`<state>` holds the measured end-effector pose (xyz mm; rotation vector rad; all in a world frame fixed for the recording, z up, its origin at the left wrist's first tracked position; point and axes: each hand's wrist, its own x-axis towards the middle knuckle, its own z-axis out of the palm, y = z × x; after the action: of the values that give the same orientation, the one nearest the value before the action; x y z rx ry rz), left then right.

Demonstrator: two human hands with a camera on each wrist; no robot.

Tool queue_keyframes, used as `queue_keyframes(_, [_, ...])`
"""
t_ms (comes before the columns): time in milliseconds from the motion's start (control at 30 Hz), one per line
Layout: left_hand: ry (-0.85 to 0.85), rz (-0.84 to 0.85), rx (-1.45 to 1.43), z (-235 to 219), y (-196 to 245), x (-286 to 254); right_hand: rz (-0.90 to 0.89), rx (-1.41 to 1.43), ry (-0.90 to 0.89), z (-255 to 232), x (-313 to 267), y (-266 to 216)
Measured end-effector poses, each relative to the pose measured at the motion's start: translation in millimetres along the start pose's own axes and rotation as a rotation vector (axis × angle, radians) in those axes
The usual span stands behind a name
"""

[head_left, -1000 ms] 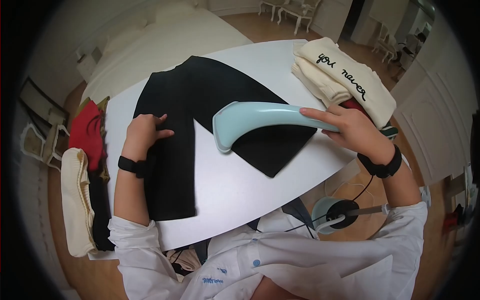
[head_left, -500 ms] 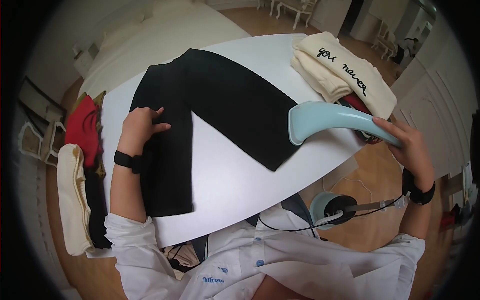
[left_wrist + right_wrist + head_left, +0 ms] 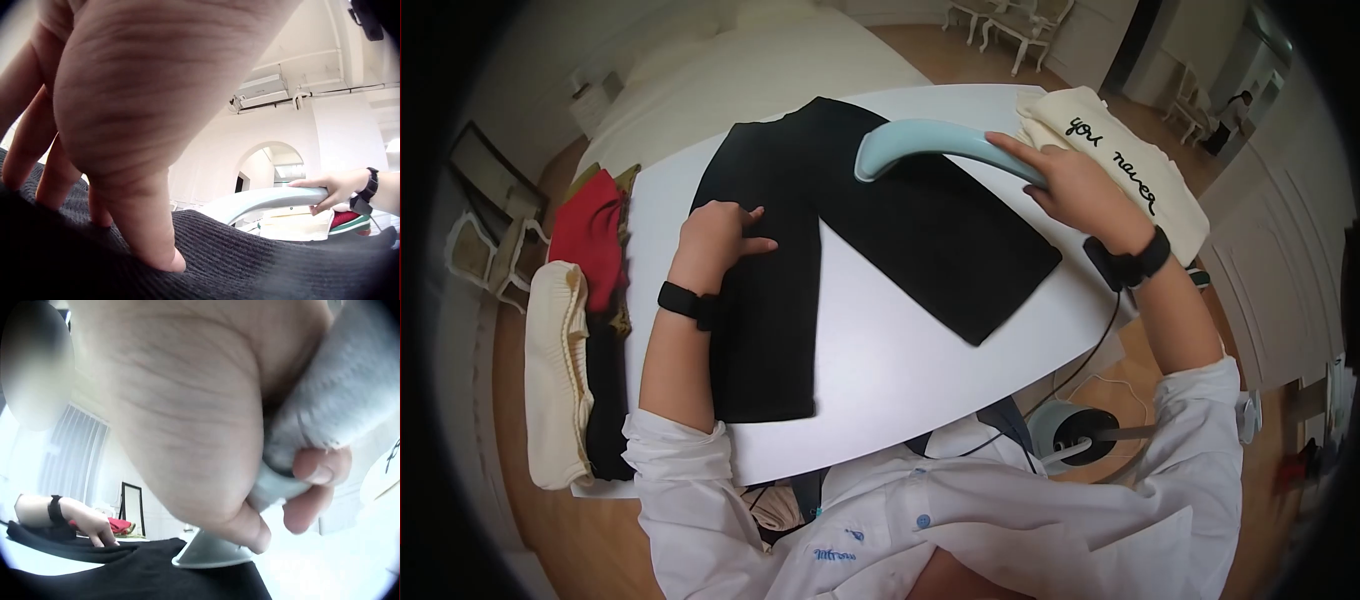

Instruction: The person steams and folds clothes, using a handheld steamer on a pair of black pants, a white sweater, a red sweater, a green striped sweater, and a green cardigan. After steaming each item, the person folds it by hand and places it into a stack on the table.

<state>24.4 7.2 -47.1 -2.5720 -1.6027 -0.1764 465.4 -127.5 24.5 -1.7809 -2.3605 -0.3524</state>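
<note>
Black ribbed trousers (image 3: 765,170) lie spread on the white table (image 3: 870,370), legs apart in a V. My right hand (image 3: 1095,195) grips the handle of a light-blue garment steamer (image 3: 945,138), index finger stretched along it. The steamer's head is over the upper part of the right-hand leg; in the right wrist view its flared rim (image 3: 212,562) is right at the black cloth. A thick grey hose (image 3: 337,387) runs from the handle. My left hand (image 3: 715,240) rests with its fingertips and thumb (image 3: 153,225) on the left-hand leg, pressing the knit.
Folded cream sweaters (image 3: 1140,170) with black lettering are stacked at the table's right end. A red garment (image 3: 590,225) and a folded cream knit (image 3: 555,370) lie along the left edge. The steamer's base (image 3: 1070,430) stands on the floor, lower right. A bed (image 3: 780,60) is beyond the table.
The right hand swept the steamer rightward to the right-hand leg's hem, then back left and up toward the waist end. My left hand keeps its place on the trousers.
</note>
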Motion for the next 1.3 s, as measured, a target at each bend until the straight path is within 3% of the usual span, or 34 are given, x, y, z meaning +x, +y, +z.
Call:
queue_keyframes(133, [-0.014, -0.002, -0.028, 0, -1, 1, 0.067, 0.005, -0.069, 22, 43, -9])
queue_keyframes(267, [-0.012, 0.011, -0.031, -2, 0, 1, 0.005, 0.016, 0.011, 32, 53, -11])
queue_keyframes(567, [-0.065, 0.035, -0.060, -12, 13, -6, 0.035, 0.140, -0.074, -21, -48, -12])
queue_keyframes(933, [-0.141, 0.000, -0.027, -12, 23, -6, 0.144, 0.081, -0.078, -85, -168, -7])
queue_keyframes(1067, [-0.140, 0.003, -0.022, -8, 24, -5, 0.144, 0.149, -0.040, -87, -181, -20])
queue_keyframes(1133, [-0.054, 0.070, 0.015, -5, 25, -5, 0.173, 0.032, -0.034, -80, -180, -22])
queue_keyframes(1300, [-0.036, 0.119, 0.048, -5, 48, 13, 0.210, 0.022, 0.017, -62, -148, -20])
